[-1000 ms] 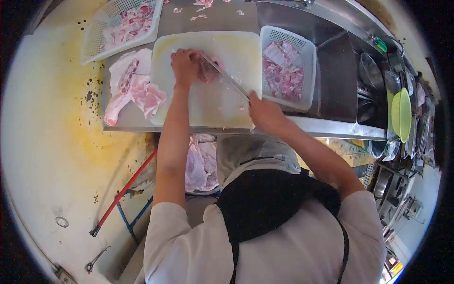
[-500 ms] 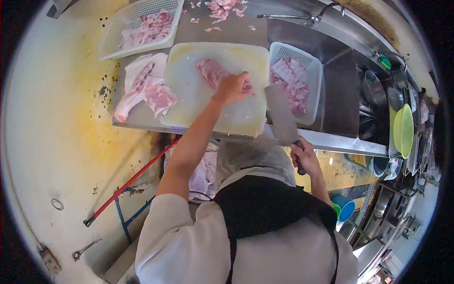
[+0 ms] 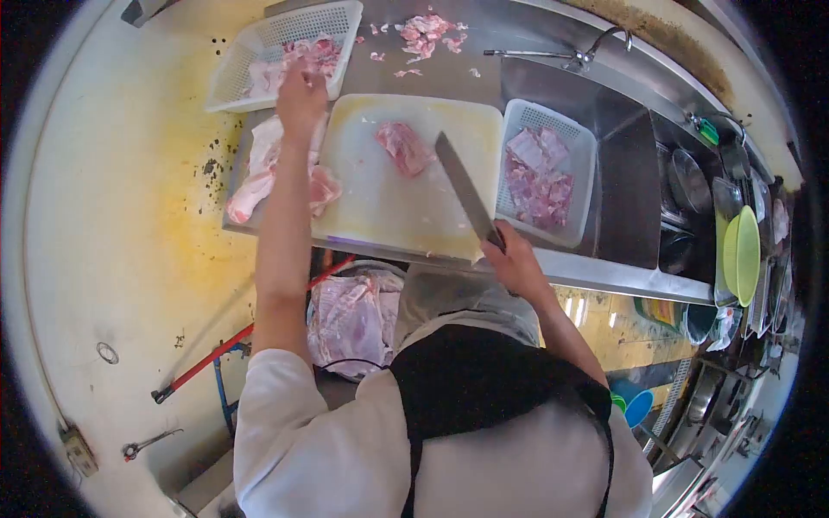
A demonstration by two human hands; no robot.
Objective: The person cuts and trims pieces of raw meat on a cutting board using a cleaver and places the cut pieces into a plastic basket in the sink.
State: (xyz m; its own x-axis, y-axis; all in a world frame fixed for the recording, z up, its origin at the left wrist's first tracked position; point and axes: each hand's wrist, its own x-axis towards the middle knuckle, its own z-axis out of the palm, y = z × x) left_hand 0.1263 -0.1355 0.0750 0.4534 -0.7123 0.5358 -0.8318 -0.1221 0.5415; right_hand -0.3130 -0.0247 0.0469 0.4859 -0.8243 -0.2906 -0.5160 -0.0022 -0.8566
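Left hand (image 3: 302, 102) moved to the basket (image 3: 231, 73), grip unclear; my right hand (image 3: 518, 262) clasps the knife (image 3: 464, 181); pieces (image 3: 321, 55) basketed, chunk (image 3: 404, 149) and joint (image 3: 250, 195) remaining.

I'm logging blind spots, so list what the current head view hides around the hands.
Head view, left hand: it hides its own grip, if any, on meat pieces in the upper-left basket.
Head view, leg cut: left forearm covers its middle.
Head view, cleaver: right hand covers most of its handle.
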